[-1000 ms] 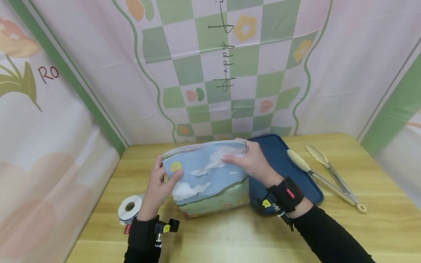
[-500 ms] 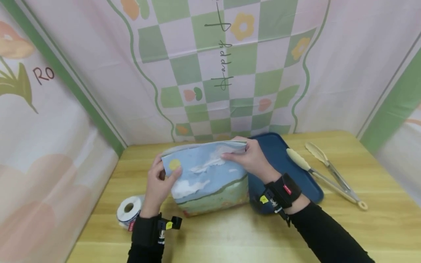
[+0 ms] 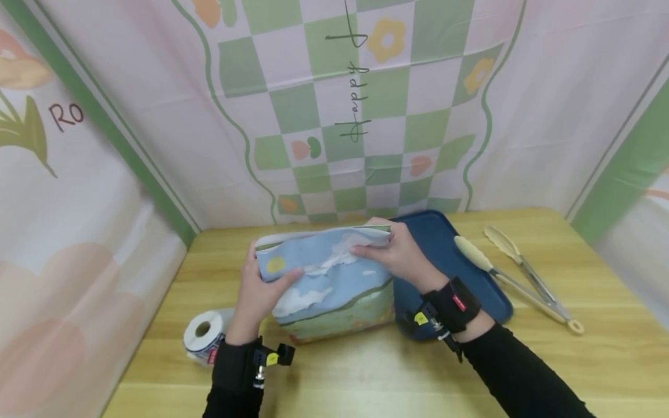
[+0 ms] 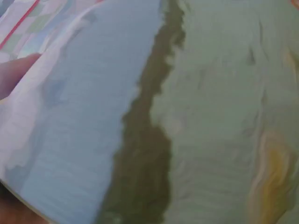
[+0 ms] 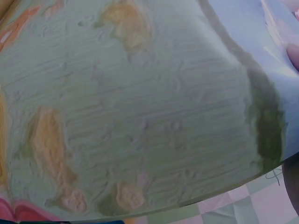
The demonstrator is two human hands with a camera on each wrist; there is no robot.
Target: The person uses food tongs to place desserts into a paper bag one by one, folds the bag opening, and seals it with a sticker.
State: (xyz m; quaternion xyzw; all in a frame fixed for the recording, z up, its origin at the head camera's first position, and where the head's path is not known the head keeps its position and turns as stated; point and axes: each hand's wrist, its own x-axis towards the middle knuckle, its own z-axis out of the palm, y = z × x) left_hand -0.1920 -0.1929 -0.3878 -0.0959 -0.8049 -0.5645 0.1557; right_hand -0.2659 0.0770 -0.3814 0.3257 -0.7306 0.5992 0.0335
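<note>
A soft bag (image 3: 334, 290) printed with blue sky, clouds and a green field stands on the table in the head view, its mouth at the top. My left hand (image 3: 258, 299) holds its upper left side, the thumb across the front face and the fingers mostly hidden behind. At the upper right corner my right hand (image 3: 405, 255) pinches the rim, thumb in front. The bag's printed face (image 4: 140, 116) fills the left wrist view, with a thumb (image 4: 16, 74) at the edge. Its green part (image 5: 154, 116) fills most of the right wrist view. What the bag contains is hidden.
A navy tray (image 3: 431, 232) lies behind and right of the bag, partly covered by my right arm. Tongs (image 3: 538, 283) with cream tips spread at the right, one tip over the tray's edge. A white label roll (image 3: 193, 338) sits beside my left wrist. A printed curtain (image 3: 345, 104) closes the back.
My left thumb has slid from the bag's upper left edge farther right across its front, and the rim's left end gapes slightly more. My right hand keeps its pinch at the corner.
</note>
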